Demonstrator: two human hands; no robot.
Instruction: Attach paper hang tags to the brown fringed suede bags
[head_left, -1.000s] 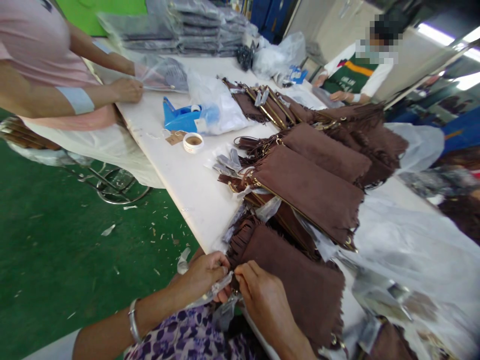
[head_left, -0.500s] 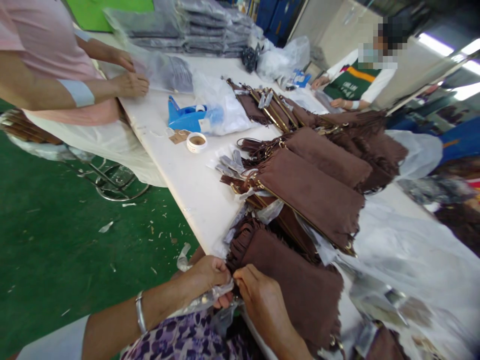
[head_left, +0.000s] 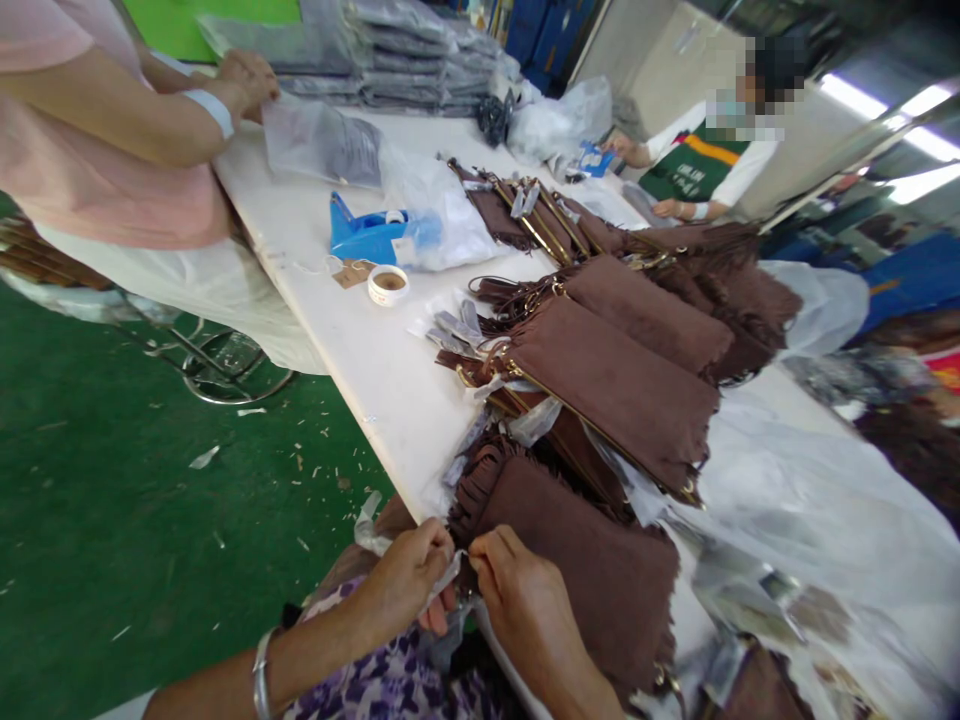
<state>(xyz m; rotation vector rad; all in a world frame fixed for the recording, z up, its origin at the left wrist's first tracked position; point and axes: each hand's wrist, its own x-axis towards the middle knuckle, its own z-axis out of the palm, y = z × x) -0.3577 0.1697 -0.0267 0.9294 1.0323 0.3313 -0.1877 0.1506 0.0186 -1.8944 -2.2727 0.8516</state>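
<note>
A brown suede bag (head_left: 577,570) with a fringed edge lies on the near part of the table, at its front edge. At the bag's left corner, my left hand (head_left: 420,575) is closed, pinching a strip of clear plastic film (head_left: 444,585). My right hand (head_left: 525,600) is beside it, with thumb and finger pinched together at the bag's near edge. What those right fingertips hold is too small and partly hidden. Behind this bag lie more brown fringed bags (head_left: 611,385) with gold zips and film-wrapped fittings.
On the white table (head_left: 330,330) are a blue tape dispenser (head_left: 367,235), a tape roll (head_left: 388,285), a cardboard tag (head_left: 352,273) and plastic sheeting (head_left: 817,480). A co-worker in pink (head_left: 112,150) stands at left near stacked wrapped packs (head_left: 405,60); another co-worker (head_left: 697,160) works across.
My left hand has shifted slightly left and down, still on the plastic strip; my right hand stays nearly in place. The pink-clad co-worker's hands have moved up and back from the plastic pack.
</note>
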